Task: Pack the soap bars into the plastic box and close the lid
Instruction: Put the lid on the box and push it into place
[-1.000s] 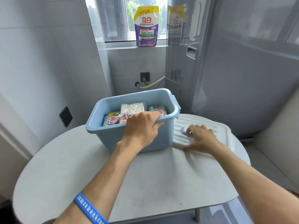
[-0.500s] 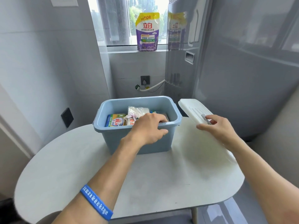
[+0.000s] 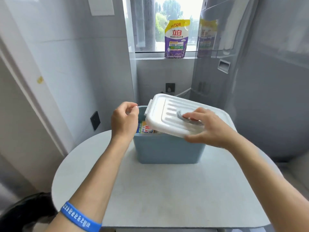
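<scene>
Right hand (image 3: pixel 207 129) grips the white lid (image 3: pixel 168 114) by its grey handle, tilted above the blue box (image 3: pixel 167 149) of soap bars (image 3: pixel 145 128); left hand (image 3: pixel 124 120) hovers loosely curled, empty; lid looks light, stiff.

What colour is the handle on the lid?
Grey, on a white ribbed lid; the handle shows in the head view.
</scene>
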Demonstrator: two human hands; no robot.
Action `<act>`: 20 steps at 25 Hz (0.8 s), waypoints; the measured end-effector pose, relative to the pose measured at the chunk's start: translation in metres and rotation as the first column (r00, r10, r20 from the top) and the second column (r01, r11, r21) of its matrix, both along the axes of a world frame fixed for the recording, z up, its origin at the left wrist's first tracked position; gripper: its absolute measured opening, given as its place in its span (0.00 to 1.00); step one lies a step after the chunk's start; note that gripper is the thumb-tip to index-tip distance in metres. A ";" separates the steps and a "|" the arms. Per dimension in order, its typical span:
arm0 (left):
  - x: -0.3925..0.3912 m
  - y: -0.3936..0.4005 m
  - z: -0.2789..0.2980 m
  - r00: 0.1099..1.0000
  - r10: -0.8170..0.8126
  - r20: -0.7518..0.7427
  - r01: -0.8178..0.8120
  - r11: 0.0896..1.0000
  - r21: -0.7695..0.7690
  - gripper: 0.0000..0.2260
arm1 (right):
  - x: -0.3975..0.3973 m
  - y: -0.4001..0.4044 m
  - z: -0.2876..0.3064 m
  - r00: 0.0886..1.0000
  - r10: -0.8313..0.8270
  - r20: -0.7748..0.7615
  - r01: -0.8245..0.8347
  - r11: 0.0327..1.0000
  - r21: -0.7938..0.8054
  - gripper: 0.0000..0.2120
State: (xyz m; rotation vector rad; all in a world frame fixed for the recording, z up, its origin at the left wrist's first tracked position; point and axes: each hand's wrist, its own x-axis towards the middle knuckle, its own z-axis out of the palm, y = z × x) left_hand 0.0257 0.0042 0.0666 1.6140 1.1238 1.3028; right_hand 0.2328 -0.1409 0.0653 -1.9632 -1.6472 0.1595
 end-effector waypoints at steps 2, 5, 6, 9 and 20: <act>-0.019 0.006 -0.003 1.000 -0.001 -0.020 0.000 0.999 -0.041 0.08 | -0.020 0.024 -0.005 0.986 0.068 0.155 -0.059 0.996 -0.063 0.37; -0.036 0.016 -0.013 0.998 -0.040 -0.047 0.034 0.991 -0.126 0.08 | -0.036 0.048 -0.007 0.983 0.110 0.149 -0.099 0.992 -0.079 0.37; -0.037 0.018 -0.017 0.996 -0.060 -0.066 0.050 0.989 -0.141 0.07 | -0.037 0.053 -0.009 0.984 0.111 0.137 -0.100 0.991 -0.086 0.37; -0.034 0.019 -0.025 0.980 -0.075 -0.182 0.055 0.992 -0.114 0.08 | -0.033 0.058 -0.011 0.987 0.110 0.120 -0.097 0.989 -0.113 0.37; -0.026 0.017 -0.041 0.991 0.010 0.132 0.039 0.931 -0.364 0.14 | 0.030 0.017 -0.033 0.465 -0.601 -0.649 0.545 0.773 -0.325 0.38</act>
